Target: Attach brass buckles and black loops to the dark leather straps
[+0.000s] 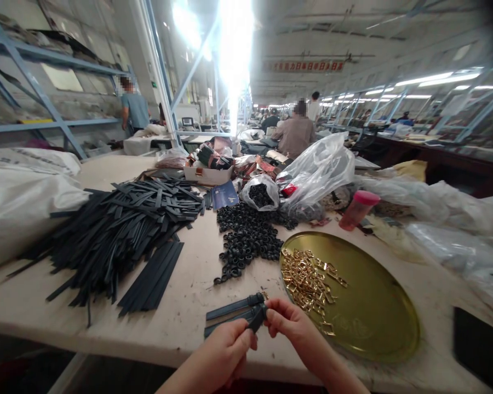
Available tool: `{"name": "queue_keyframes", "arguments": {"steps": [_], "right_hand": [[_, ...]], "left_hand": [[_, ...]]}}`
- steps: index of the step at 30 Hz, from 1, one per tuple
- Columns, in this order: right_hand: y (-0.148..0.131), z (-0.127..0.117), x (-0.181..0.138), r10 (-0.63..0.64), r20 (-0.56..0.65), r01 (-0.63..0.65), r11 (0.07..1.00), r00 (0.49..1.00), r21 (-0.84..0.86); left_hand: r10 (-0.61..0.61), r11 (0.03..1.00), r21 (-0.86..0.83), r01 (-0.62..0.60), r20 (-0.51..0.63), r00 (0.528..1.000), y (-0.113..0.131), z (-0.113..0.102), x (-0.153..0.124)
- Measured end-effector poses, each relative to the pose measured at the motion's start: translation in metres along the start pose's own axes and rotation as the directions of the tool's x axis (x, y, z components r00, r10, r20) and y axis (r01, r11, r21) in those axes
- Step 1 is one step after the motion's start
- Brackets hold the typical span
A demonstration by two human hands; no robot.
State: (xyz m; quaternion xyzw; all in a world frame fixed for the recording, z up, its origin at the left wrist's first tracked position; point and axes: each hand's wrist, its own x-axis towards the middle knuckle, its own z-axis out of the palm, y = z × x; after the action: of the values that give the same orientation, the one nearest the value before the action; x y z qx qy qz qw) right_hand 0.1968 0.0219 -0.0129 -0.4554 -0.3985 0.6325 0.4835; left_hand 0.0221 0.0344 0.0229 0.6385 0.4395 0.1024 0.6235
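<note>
Near the table's front edge, my left hand [227, 350] is closed on a dark leather strap [256, 323]. My right hand [287, 322] pinches the far end of the same strap, its fingertips covering that end. Just beyond my hands lie a few straps [232, 307] side by side, with a bit of gold metal at one end. A heap of small black loops [246, 235] spreads over the table behind them. To the right, gold buckles [308, 282] are piled on a round gold tray [373, 312].
Loose dark strips [123, 224] form a big pile at left, with a neat row of strips [152, 279] before it. A pink-lidded jar [358, 210], clear plastic bags [320, 169] and a box [208, 174] stand farther back. A black flat object [479, 345] lies at right. People work in the background.
</note>
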Motion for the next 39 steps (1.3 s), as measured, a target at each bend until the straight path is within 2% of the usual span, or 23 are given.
{"name": "queue_keyframes", "arguments": {"steps": [3,6,8,12,15,17,19,20,21,22,23,24,26,30,35,36,37,39], "right_hand": [[0.004,0.000,-0.007,0.017,0.031,-0.016,0.999,0.999,-0.050],[0.007,0.001,-0.013,0.056,0.099,-0.044,0.992,0.994,-0.120],[0.006,0.001,-0.015,0.061,0.096,-0.048,0.989,0.993,-0.137],[0.008,0.006,-0.015,0.021,-0.019,-0.022,0.997,1.000,-0.072],[0.015,0.013,-0.014,0.049,0.007,-0.049,0.997,0.999,-0.067],[0.017,0.010,-0.011,0.081,0.087,-0.068,0.988,0.993,-0.140],[0.010,-0.004,-0.005,0.049,0.078,-0.019,0.937,0.996,-0.348],[0.004,-0.016,0.000,-0.016,0.017,0.022,0.860,1.000,-0.510],[-0.003,-0.028,0.005,-0.136,-0.101,0.027,0.719,0.986,-0.695],[-0.010,-0.041,0.012,-0.251,-0.181,-0.025,0.522,0.951,-0.853],[-0.017,-0.053,0.019,-0.324,-0.192,-0.092,0.302,0.926,-0.949],[-0.021,-0.063,0.027,-0.362,-0.184,-0.141,0.143,0.914,-0.980],[-0.024,-0.076,0.040,-0.383,-0.182,-0.187,0.023,0.906,-0.982],[-0.018,-0.084,0.052,-0.392,-0.179,-0.174,0.048,0.902,-0.984],[-0.023,-0.082,0.037,-0.418,-0.184,-0.111,0.192,0.890,-0.975],[-0.025,-0.078,0.032,-0.400,-0.189,-0.079,0.274,0.897,-0.958],[-0.026,-0.071,0.027,-0.364,-0.196,-0.036,0.402,0.910,-0.915],[-0.027,-0.052,0.017,-0.253,-0.197,0.049,0.722,0.947,-0.690]], "left_hand": [[-0.026,0.999,0.034,0.023,0.080,0.996,0.005,-0.001,-0.007],[-0.018,0.996,0.087,0.008,0.111,0.994,0.007,0.001,-0.008],[-0.011,0.993,0.114,-0.002,0.112,0.994,0.005,0.001,-0.006],[-0.003,0.969,0.246,-0.004,0.028,1.000,0.001,0.002,0.000],[0.120,0.951,0.294,-0.094,-0.073,0.990,-0.004,0.002,0.005],[0.182,0.955,0.257,-0.149,-0.108,0.977,-0.008,0.002,0.010],[0.175,0.969,0.200,-0.144,-0.143,0.974,-0.012,0.001,0.015],[0.158,0.978,0.163,-0.130,-0.169,0.973,-0.013,0.002,0.017],[0.135,0.986,0.118,-0.114,-0.190,0.972,-0.015,0.002,0.019],[0.113,0.992,0.069,-0.101,-0.204,0.972,-0.016,0.003,0.022],[0.095,0.995,0.023,-0.092,-0.208,0.973,-0.017,0.004,0.024],[0.084,0.996,-0.015,-0.089,-0.198,0.977,-0.017,0.005,0.027],[0.078,0.995,-0.052,-0.086,-0.153,0.985,-0.018,0.006,0.031],[0.077,0.996,-0.043,-0.082,-0.107,0.991,-0.020,0.004,0.035],[0.082,0.996,-0.007,-0.084,-0.127,0.989,-0.013,0.004,0.035],[0.095,0.995,-0.001,-0.096,-0.147,0.984,-0.008,0.005,0.036],[0.114,0.993,0.006,-0.114,-0.171,0.979,-0.002,0.006,0.038],[0.152,0.988,0.013,-0.152,-0.205,0.967,0.010,0.008,0.042]]}}
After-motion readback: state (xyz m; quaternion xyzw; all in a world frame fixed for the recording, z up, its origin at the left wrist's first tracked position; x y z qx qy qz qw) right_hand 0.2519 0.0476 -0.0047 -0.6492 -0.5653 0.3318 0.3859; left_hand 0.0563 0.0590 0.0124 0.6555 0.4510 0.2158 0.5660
